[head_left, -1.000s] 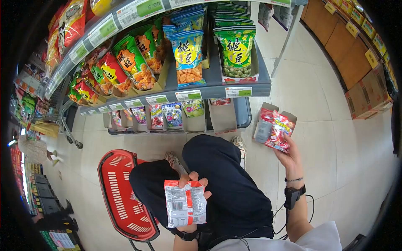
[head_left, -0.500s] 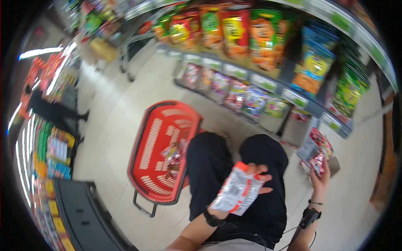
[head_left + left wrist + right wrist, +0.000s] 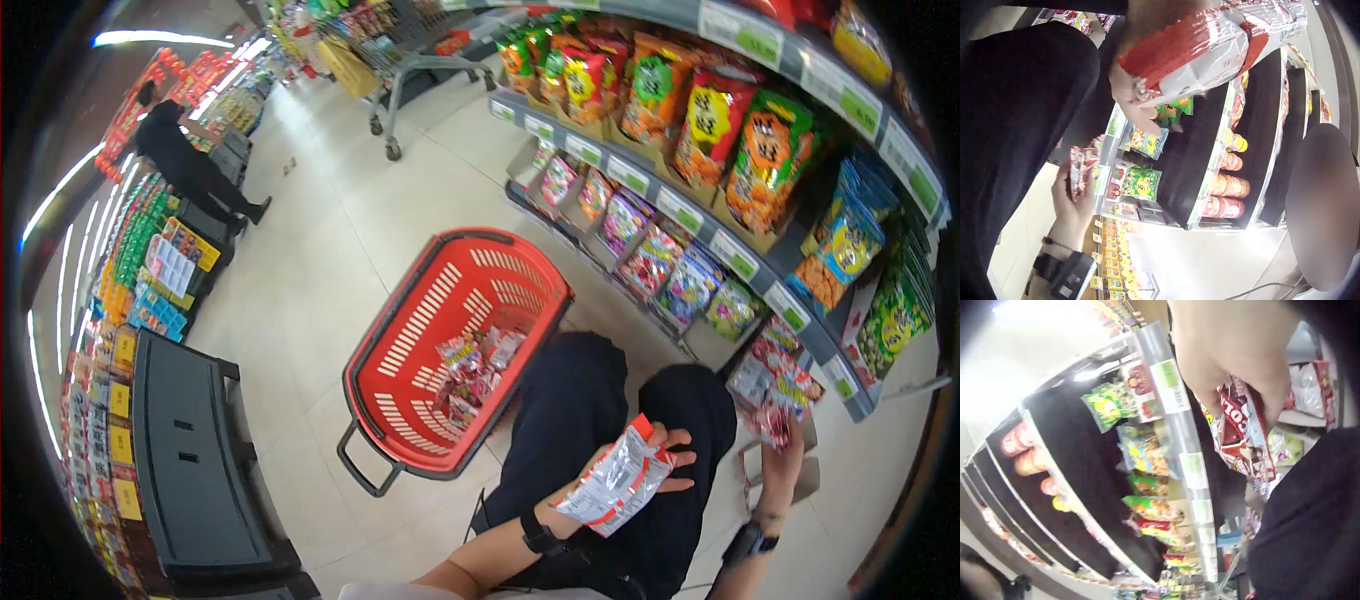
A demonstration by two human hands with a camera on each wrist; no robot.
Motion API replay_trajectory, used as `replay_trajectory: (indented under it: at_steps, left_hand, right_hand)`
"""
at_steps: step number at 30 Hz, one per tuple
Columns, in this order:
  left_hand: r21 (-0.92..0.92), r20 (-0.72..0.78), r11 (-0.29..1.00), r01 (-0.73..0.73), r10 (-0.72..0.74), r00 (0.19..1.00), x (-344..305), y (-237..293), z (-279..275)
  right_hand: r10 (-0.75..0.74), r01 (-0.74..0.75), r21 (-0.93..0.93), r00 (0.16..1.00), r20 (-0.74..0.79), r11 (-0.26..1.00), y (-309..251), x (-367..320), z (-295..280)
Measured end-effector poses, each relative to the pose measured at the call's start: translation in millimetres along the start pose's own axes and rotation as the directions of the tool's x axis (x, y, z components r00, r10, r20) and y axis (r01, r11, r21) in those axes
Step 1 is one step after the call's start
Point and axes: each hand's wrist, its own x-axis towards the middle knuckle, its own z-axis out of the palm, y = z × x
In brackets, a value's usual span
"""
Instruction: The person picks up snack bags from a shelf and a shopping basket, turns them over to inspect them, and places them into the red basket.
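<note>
1. Two hands show in the head view: the left hand (image 3: 674, 450) grips a silver-backed packet (image 3: 620, 485) over dark trousers (image 3: 570, 410); the right hand (image 3: 783, 465) pinches a red packet (image 3: 770, 427) near the shelf (image 3: 762, 281). A red basket (image 3: 405, 350) holds small packets (image 3: 472, 375).
2. Left wrist: the silver-backed packet covers part of the left hand.
3. Right wrist: the red packet sits squeezed within the right hand.

Seeing glossy crinkled film on red-and-white snack packet (image 3: 620, 482), smooth plastic on shopping basket (image 3: 425, 350), matt cloth on trousers (image 3: 562, 400), shiny tile on floor (image 3: 330, 250).
</note>
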Motion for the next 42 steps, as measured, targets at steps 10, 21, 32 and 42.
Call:
replay_trajectory:
  at_steps: [10,21,32,42]
  left_hand:
    - [0.435,-0.347,0.896,-0.091,0.26,0.901,18,1,44]
    - [-0.007,-0.253,0.992,-0.128,0.122,0.96,1,20,50]
    - [0.697,-0.537,0.715,0.052,0.473,0.699,-9,20,60]
    - [0.812,-0.525,0.541,0.217,0.516,0.677,-2,13,75]
  right_hand:
    - [-0.054,0.229,-0.628,0.957,0.285,0.744,-1,-98,192]
    - [-0.155,0.408,-0.531,0.876,0.456,0.743,20,-131,216]
    - [-0.192,0.222,-0.484,0.975,0.112,0.846,41,-135,197]
    - [-0.028,0.015,-0.152,0.996,-0.085,0.988,32,-125,182]
